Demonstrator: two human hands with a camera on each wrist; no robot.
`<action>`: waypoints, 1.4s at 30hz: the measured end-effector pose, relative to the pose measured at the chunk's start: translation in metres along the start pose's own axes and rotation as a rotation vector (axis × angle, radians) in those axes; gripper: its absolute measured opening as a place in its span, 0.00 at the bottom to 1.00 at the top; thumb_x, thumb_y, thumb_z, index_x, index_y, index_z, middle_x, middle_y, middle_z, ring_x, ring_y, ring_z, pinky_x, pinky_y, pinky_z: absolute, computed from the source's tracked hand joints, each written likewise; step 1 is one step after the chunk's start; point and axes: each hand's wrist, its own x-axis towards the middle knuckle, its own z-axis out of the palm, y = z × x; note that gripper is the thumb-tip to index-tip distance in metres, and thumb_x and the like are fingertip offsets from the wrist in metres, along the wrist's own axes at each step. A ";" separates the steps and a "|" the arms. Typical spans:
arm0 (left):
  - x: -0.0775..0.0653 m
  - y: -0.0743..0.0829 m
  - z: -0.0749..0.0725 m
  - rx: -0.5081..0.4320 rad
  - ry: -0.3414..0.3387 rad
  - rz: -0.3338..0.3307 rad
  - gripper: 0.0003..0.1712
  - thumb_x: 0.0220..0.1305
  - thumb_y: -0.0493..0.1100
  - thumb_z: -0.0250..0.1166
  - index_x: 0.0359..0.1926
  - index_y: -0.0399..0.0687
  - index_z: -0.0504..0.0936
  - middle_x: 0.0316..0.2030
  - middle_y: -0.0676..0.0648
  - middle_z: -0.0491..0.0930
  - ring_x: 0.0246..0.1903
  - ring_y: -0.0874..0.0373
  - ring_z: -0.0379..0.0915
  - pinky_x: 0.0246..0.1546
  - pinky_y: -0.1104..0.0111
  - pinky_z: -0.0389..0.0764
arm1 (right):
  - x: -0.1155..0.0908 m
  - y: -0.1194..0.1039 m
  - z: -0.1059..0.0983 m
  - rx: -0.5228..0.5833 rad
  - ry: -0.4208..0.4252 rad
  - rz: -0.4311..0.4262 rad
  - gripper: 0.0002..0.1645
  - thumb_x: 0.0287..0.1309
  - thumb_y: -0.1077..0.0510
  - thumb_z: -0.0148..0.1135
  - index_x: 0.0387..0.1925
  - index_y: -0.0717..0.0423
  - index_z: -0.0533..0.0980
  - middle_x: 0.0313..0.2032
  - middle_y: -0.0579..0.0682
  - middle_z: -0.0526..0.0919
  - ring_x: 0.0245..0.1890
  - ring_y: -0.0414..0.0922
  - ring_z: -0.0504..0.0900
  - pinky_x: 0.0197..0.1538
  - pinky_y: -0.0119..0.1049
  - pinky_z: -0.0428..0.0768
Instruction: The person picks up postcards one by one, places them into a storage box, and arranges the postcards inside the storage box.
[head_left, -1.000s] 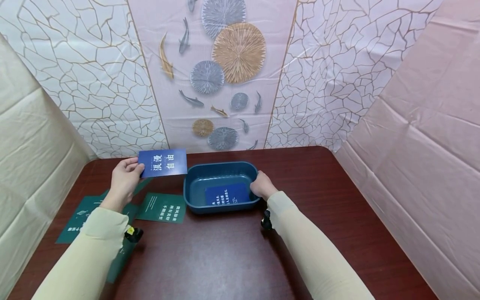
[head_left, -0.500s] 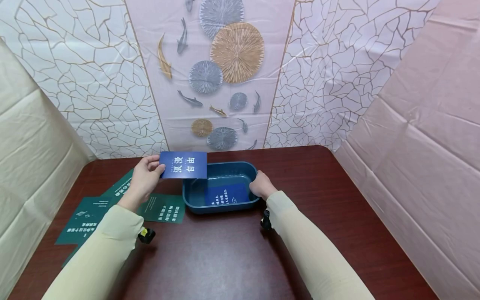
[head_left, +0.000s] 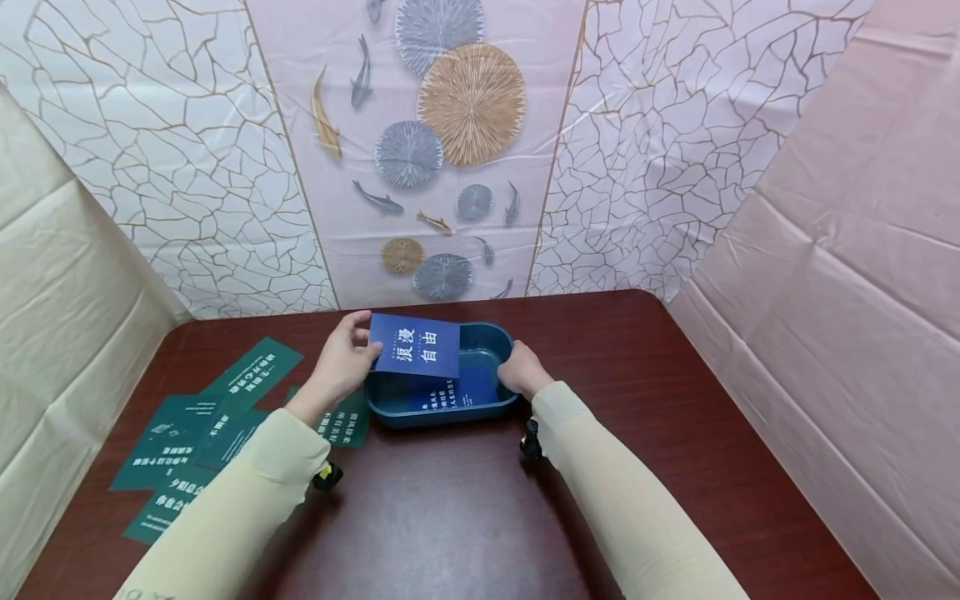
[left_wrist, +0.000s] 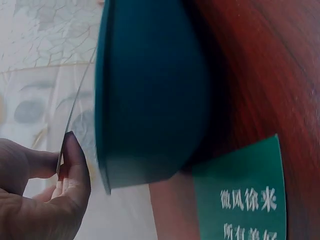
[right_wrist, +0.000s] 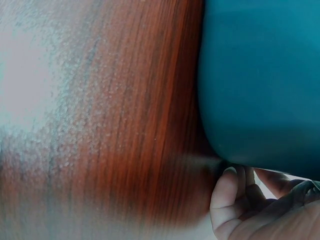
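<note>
My left hand (head_left: 343, 358) pinches a blue card (head_left: 416, 346) with white characters by its left edge, thumb on top. The card slants over the left part of a dark teal plastic basin (head_left: 486, 337). Seen edge-on in the left wrist view, the card (left_wrist: 75, 102) is a thin line between thumb and fingers, beside the basin wall (left_wrist: 150, 90). Another blue card (head_left: 478, 386) lies inside the basin, partly covered by the held one. At the basin's right end, my right hand (head_left: 525, 370) grips the rim; its curled fingers (right_wrist: 225, 192) show below the wall in the right wrist view.
Several green cards (head_left: 161, 442) overlap on the left of the brown wooden table (head_left: 465, 500). One green card (head_left: 352, 421) lies just left of the basin, partly under my left forearm. Patterned cloth (head_left: 442, 208) hangs behind the table and along both sides.
My left hand has carried the blue card rightward, from left of the basin to over it, and the card now tilts. More green cards show on the left. The right hand stays at the rim.
</note>
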 end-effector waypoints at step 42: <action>0.008 -0.008 0.062 0.560 -0.248 -0.032 0.37 0.61 0.33 0.62 0.68 0.35 0.56 0.58 0.29 0.57 0.46 0.44 0.72 0.51 0.54 0.73 | 0.001 0.002 0.001 0.006 0.016 -0.017 0.38 0.65 0.68 0.48 0.73 0.65 0.48 0.69 0.61 0.58 0.65 0.55 0.63 0.62 0.54 0.67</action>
